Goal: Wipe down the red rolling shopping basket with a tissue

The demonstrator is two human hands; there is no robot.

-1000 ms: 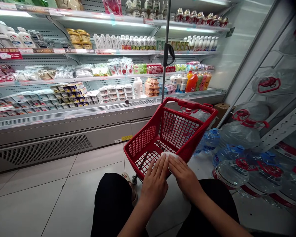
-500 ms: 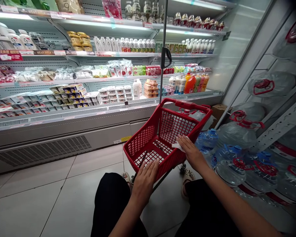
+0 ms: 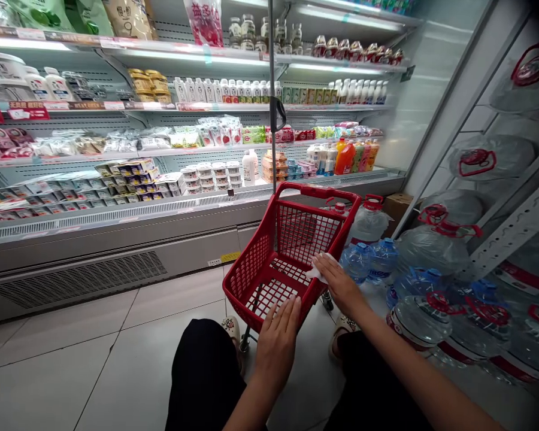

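A red plastic shopping basket (image 3: pixel 269 257) on small wheels stands on the tiled floor in front of my knees. My left hand (image 3: pixel 281 338) lies flat with fingers stretched against the basket's near rim. My right hand (image 3: pixel 339 281) presses a white wipe (image 3: pixel 317 269) against the basket's right side rim, fingers laid over it. The basket looks empty inside. Its tall pull handle (image 3: pixel 272 90) rises behind it.
A long chilled display case (image 3: pixel 117 179) with dairy, drinks and packaged food runs across the back. Large water jugs (image 3: pixel 431 263) with red caps lie stacked on the floor and on a rack at right. Grey floor tiles (image 3: pixel 94 353) stretch to the left.
My right hand slid the white wipe from the basket's near rim along its right side. My left hand stayed on the near rim. The view shifted slightly right.
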